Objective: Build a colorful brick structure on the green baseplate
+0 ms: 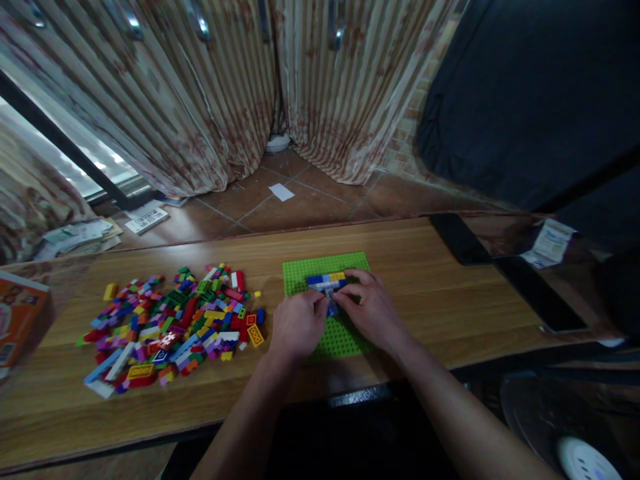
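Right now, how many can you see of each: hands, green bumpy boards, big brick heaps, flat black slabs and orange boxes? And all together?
Hands: 2 (left hand, right hand)
Green bumpy board: 1
Big brick heap: 1
Flat black slabs: 2 (farther slab, nearer slab)
Orange box: 1
Total: 7

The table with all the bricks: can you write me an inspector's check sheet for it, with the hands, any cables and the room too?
Surface: wooden table, with wood grain.
Job's things: green baseplate bearing a small brick build, with blue and yellow showing.
Clutter: loose brick heap left of the baseplate; two dark flat objects towards the right end.
Hands: left hand and right hand both at the build; grip unclear.
Cables: nothing seen.
Surroundings: striped curtains, tiled floor with white paper, orange box at left.
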Tool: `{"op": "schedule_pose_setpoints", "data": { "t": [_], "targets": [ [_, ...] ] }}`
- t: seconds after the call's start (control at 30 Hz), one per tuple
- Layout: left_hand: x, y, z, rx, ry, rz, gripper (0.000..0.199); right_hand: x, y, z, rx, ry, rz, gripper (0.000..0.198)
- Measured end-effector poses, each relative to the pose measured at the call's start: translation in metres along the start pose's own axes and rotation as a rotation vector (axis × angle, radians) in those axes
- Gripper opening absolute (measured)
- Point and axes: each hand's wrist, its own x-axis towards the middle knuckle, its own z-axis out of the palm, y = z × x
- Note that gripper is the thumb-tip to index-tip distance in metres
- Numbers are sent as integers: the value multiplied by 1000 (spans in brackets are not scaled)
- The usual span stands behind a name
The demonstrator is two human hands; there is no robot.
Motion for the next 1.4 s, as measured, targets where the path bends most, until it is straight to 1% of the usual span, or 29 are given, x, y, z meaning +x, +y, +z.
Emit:
{"op": "schedule_pose_setpoints", "data": {
  "t": [0.3, 0.53, 0.83, 1.0, 1.2, 1.33, 1.4],
  "targets": [
    [0, 4, 4, 82, -5, -48, 35, 0, -1, 7, -57, 73, -9, 25],
    [-2, 8, 3, 46, -9, -6, 34, -1, -4, 8, -55, 105, -2, 27],
    [0, 7, 5, 62, -6, 4, 33, -5, -10, 11, -98, 90, 54, 27],
    [-1, 9, 5, 51, 9, -26, 33, -4, -10, 12, -116, 104, 65, 25],
    [1, 10, 4, -39, 27, -93, 27, -2, -9, 12, -80, 157, 123, 9],
    [4, 9, 5, -134, 34, -135, 24, 0, -9, 11, -63, 180, 200, 11],
    [5, 8, 6, -175, 41, -158, 22, 1, -9, 11, -59, 177, 217, 12]
  ]
}}
